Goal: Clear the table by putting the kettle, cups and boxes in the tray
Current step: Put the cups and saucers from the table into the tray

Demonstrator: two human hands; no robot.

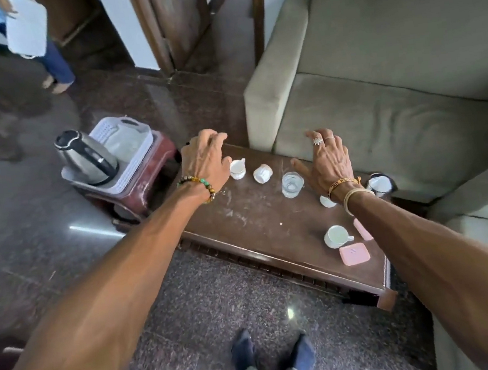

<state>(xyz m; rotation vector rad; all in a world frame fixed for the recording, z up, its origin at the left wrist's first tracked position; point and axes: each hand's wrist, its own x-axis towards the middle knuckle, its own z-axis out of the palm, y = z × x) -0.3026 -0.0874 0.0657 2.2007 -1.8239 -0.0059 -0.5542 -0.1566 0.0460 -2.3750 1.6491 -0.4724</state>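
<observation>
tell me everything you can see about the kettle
The kettle has a shiny steel body that widens toward the bottom, a black lid that looks closed, a black handle down the side facing the table, and a dark band round its base. It stands upright in the near end of the white slotted tray, which sits on a reddish stool left of the table. Only the tray touches it. The left hand hovers nearby, clear of it. Its spout is not clearly visible.
</observation>
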